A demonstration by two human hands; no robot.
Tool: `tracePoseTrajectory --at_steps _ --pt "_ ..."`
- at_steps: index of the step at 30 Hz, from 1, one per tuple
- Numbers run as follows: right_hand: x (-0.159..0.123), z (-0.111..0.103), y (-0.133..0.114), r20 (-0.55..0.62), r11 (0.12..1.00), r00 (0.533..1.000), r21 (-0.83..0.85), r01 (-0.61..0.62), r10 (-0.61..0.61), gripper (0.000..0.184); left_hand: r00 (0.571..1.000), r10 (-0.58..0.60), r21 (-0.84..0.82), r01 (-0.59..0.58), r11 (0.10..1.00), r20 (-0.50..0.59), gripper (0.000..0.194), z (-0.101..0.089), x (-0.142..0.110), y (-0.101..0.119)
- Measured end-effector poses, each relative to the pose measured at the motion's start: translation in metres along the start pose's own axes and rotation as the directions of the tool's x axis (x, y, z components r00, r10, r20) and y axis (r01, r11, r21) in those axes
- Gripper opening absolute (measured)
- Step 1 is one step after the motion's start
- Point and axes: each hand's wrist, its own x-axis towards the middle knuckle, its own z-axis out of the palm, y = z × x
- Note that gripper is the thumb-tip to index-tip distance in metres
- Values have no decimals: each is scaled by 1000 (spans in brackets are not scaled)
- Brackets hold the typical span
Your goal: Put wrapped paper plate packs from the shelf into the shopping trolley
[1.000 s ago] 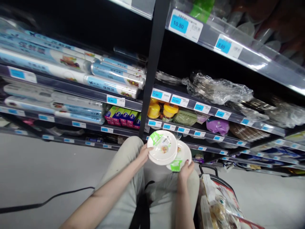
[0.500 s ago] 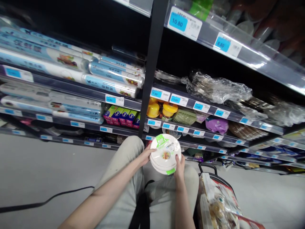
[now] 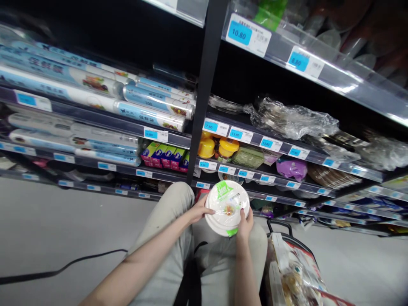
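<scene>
Stacked now, both plate packs (image 3: 227, 207) sit together over your knees; your left hand (image 3: 198, 210) grips one edge, your right hand (image 3: 245, 223) the other; basket (image 3: 288, 265) holds packets.

lower white plate pack (image 3: 230, 232): lying almost wholly hidden under the upper white wrapped plate pack (image 3: 227, 207), only a green label corner peeking out
blue shelf price tags (image 3: 240, 32): small print blurring beyond reading
red-rimmed shopping basket (image 3: 299, 272): running off the bottom edge
clear-wrapped shelf bundles (image 3: 291, 119): contents blurring under glare
</scene>
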Motion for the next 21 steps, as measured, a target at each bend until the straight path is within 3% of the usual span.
tracePoseTrajectory --at_steps 4,7,11,14,17,21 --pt "1 -3 -4 -131 990 984 77 -116 125 61 994 95 12 -94 995 -56 94 0 3 -3" --pt "5 -12 -5 -279 984 947 120 -130 159 58 980 153 3 -154 988 -130 88 -5 9 -5" --pt "9 -28 -5 -536 999 843 14 -49 49 49 941 227 -14 -238 971 -252 80 -16 18 -6" --pt "11 -34 -3 -597 998 802 -63 -26 -17 48 928 220 -35 -241 970 -302 68 -22 22 -4" --pt "13 -33 0 -534 993 843 -119 -5 -60 46 933 189 -59 -217 974 -307 60 -22 20 -1" --pt "13 -24 4 -297 999 954 -29 -42 32 44 950 158 -72 -184 980 -271 56 -17 17 -1"
